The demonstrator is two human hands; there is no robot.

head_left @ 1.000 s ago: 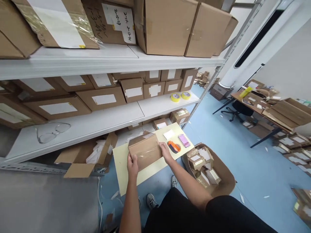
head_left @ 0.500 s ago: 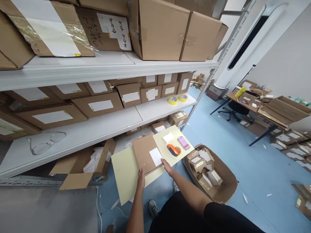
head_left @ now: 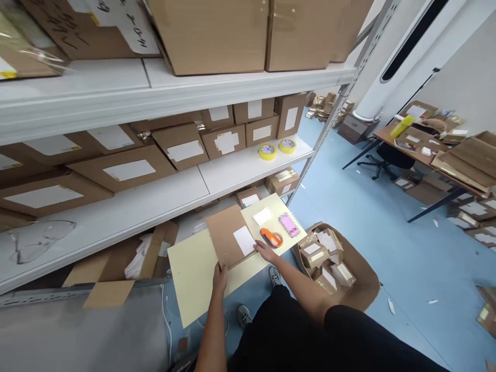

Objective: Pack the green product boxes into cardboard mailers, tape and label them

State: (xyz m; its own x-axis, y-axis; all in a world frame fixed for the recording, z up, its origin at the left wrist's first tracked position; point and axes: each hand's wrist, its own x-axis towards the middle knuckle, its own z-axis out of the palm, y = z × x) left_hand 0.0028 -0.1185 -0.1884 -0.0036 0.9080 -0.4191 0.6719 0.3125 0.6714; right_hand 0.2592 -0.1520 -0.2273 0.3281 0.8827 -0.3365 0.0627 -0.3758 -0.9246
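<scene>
A flat brown cardboard box (head_left: 223, 238) with a white label (head_left: 244, 241) lies over a pale yellow board (head_left: 189, 274). At its near left corner my left hand (head_left: 220, 278) is closed on the edge, thumb on top. My right hand (head_left: 265, 251) grips the near right corner beside the label. Just beyond my right hand is an orange and dark blue handheld tool (head_left: 270, 238), its exact kind unclear. Farther along the board are a small stack of white paper (head_left: 262, 216) and a blurred pink-purple item (head_left: 289, 225).
A large carton (head_left: 360, 274) of small taped boxes stands on the floor at right. Shelves with labelled boxes rise ahead, holding yellow tape rolls (head_left: 267, 151) and glasses (head_left: 41, 240). An open carton (head_left: 112, 268) sits below left. A desk (head_left: 416, 150) stands farther right.
The camera view has turned and moved closer to the shelf, so the shelf boxes appear farther left. Both hands keep their hold on the box, which stays over the board.
</scene>
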